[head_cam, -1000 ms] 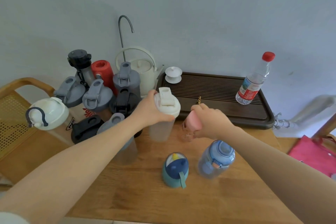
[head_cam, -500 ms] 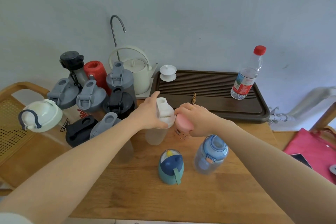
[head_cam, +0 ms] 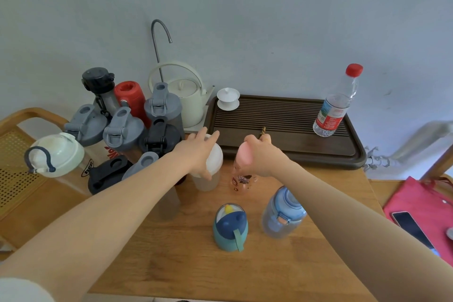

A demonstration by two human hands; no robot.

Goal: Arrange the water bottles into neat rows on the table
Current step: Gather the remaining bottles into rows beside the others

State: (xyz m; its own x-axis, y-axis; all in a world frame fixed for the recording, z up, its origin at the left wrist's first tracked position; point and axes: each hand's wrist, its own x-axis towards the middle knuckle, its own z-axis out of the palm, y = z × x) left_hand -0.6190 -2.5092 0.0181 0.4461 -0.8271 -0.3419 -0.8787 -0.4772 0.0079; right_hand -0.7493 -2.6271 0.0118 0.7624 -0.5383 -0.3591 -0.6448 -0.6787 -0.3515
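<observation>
Your left hand (head_cam: pixel 199 152) is clamped over the top of the translucent white shaker bottle (head_cam: pixel 208 174), which stands on the wooden bench (head_cam: pixel 196 252) near the dark slatted tea tray (head_cam: pixel 282 127). Your right hand (head_cam: pixel 262 154) grips the pink lid of the small clear patterned bottle (head_cam: pixel 241 174), just to the right of the shaker. Nearer to you stand the teal bottle with navy lid (head_cam: pixel 230 228) and the clear blue-lidded bottle (head_cam: pixel 282 213). The grey and black bottles (head_cam: pixel 122 130) crowd the far left.
</observation>
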